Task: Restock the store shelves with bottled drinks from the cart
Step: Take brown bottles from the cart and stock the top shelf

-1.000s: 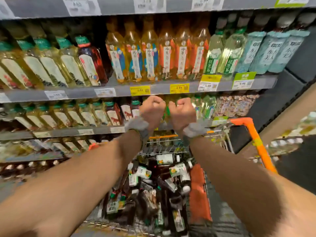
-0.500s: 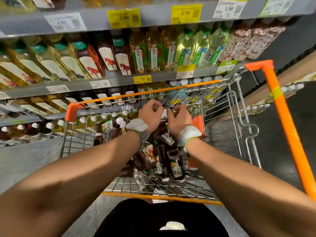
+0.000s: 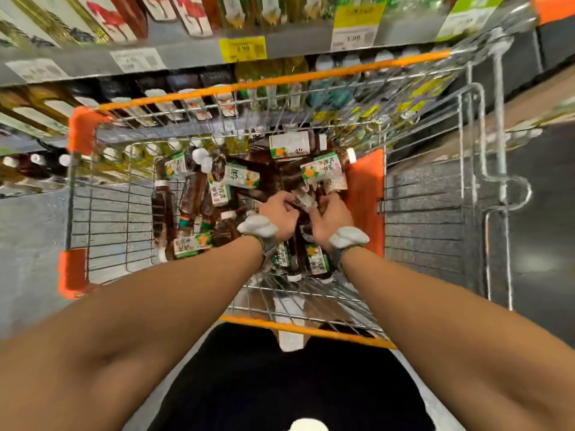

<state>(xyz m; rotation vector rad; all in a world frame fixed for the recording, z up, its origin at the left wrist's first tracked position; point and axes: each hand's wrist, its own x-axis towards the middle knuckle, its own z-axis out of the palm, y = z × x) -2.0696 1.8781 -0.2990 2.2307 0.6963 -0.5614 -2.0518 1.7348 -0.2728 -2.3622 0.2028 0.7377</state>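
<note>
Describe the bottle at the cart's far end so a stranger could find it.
Take the orange-rimmed wire cart beside the shelves. Against its far wall, atop the dark bottles, one bottle lies sideways, white cap pointing right. Unlike its neighbours, its label shows mostly plain white.

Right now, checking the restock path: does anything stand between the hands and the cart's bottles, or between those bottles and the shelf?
Nothing blocks the left hand or right hand; both touch the bottles. Toward the shelf, the cart's far wire wall stands between.

Left hand (image 3: 278, 214) and right hand (image 3: 331, 217) drop from the shelf (image 3: 193, 54) into the cart (image 3: 82, 129), both curling around a bottle (image 3: 303, 199).
</note>
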